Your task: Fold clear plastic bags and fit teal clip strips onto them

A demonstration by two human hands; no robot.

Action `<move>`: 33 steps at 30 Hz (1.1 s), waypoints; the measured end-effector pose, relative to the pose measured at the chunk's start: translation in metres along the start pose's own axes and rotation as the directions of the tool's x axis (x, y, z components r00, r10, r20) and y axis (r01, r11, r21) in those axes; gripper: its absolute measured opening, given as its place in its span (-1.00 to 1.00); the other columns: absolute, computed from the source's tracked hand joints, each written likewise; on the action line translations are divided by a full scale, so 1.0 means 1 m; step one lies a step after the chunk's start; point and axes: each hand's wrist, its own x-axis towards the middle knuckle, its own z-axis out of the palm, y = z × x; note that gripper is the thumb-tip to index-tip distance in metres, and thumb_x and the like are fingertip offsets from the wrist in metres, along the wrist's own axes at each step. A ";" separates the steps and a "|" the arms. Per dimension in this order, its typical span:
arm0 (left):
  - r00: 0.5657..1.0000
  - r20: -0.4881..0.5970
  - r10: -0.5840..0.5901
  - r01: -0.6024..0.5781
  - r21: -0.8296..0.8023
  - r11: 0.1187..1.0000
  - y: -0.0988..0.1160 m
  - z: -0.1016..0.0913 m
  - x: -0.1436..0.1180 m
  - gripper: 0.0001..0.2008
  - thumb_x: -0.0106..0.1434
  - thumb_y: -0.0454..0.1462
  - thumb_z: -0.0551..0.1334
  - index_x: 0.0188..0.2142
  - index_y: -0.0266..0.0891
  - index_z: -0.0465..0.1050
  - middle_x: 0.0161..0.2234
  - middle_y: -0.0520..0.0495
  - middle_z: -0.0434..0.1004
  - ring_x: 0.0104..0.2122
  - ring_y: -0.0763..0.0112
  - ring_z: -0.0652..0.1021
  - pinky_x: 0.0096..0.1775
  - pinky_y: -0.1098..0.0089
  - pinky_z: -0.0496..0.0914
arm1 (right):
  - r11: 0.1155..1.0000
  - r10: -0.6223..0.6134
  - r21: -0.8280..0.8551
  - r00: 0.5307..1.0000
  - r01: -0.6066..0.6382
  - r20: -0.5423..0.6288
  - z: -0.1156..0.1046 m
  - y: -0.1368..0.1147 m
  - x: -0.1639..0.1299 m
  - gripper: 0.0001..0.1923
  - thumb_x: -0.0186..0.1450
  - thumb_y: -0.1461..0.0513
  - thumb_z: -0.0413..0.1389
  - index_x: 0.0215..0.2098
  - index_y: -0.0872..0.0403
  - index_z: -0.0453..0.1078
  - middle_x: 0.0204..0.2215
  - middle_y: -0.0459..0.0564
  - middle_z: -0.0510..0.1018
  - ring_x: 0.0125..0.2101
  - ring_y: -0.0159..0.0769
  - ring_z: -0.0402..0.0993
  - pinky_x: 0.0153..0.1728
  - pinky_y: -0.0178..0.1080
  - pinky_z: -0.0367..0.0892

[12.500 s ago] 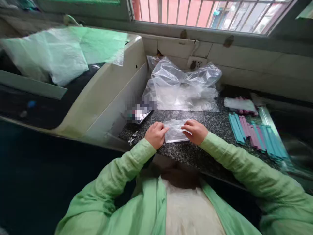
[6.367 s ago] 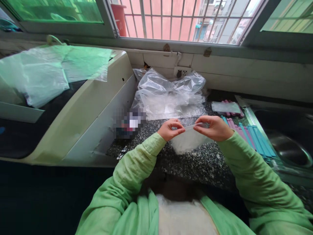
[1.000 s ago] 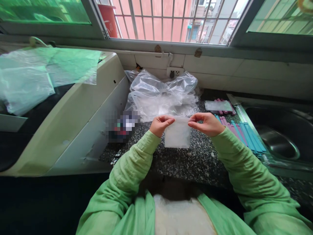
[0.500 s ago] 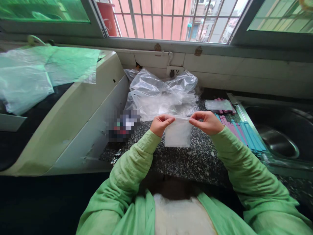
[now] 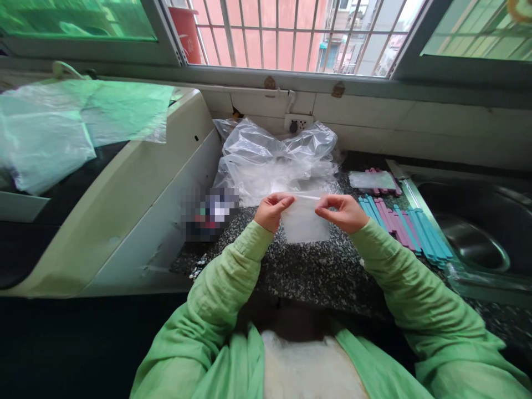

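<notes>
A small translucent plastic bag [image 5: 306,223] hangs between my hands above the speckled counter. My left hand [image 5: 273,210] pinches its upper left corner between thumb and fingers. At the upper right edge, my right hand [image 5: 341,211] has thumb and forefinger closed on the bag. A whitish strip runs along the top edge. Just behind the hands lies a heap of large clear plastic bags [image 5: 276,158], with whitish contents or smaller bags showing in it. To the right, pink and teal flat strips [image 5: 409,227] lie in a row.
A stack of translucent bags [image 5: 372,180] rests on pink strips beside the metal sink [image 5: 474,238]. On the left stands a cream-coloured machine [image 5: 174,133] with a plastic sheet [image 5: 124,111] over it. A blurred-out item [image 5: 211,215] sits near the machine. The wall has a socket [image 5: 298,122].
My right hand has moved slightly left and down along the bag's top. The bag's lower edge has swung up and a little right. My left hand keeps its pinch.
</notes>
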 end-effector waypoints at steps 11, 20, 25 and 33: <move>0.995 0.081 0.062 -0.073 0.136 0.988 -0.002 -0.003 0.004 -0.63 -0.35 -0.09 0.43 -0.68 -0.33 0.39 -0.71 0.13 0.31 -0.63 0.67 0.27 -0.49 0.51 0.18 | 0.997 0.031 -0.074 0.992 -0.022 0.121 -0.020 -0.016 -0.003 -0.65 0.05 0.01 0.11 -0.64 0.10 0.21 -0.67 -0.15 0.25 -0.59 -0.50 0.13 -0.55 -0.33 0.13; 0.944 0.283 -0.166 0.075 0.306 0.949 0.005 -0.003 0.000 -0.53 -0.46 -0.12 0.45 -0.53 -0.35 0.46 -0.58 0.06 0.44 -0.54 0.58 0.38 -0.42 0.47 0.25 | 0.965 0.133 -0.255 0.950 -0.059 0.284 -0.027 -0.023 -0.003 -0.73 0.04 0.06 0.05 -0.65 0.09 0.24 -0.67 -0.13 0.28 -0.59 -0.47 0.16 -0.52 -0.32 0.15; 0.954 0.284 -0.098 -0.009 0.354 0.935 0.001 -0.005 0.001 -0.65 -0.30 -0.13 0.43 -0.61 -0.36 0.44 -0.68 0.10 0.34 -0.61 0.64 0.30 -0.51 0.50 0.15 | 0.959 0.193 -0.262 0.929 -0.110 0.317 -0.020 -0.021 -0.002 -0.75 0.01 0.08 0.04 -0.64 0.10 0.25 -0.68 -0.14 0.27 -0.60 -0.48 0.15 -0.53 -0.32 0.14; 0.966 0.236 -0.104 0.033 0.286 0.958 -0.001 -0.004 0.000 -0.65 -0.32 -0.12 0.42 -0.64 -0.33 0.42 -0.66 0.08 0.38 -0.60 0.61 0.33 -0.48 0.49 0.21 | 0.971 0.173 -0.207 0.942 -0.115 0.287 -0.018 -0.018 -0.001 -0.73 0.02 0.06 0.05 -0.63 0.10 0.26 -0.67 -0.13 0.30 -0.60 -0.48 0.17 -0.54 -0.33 0.15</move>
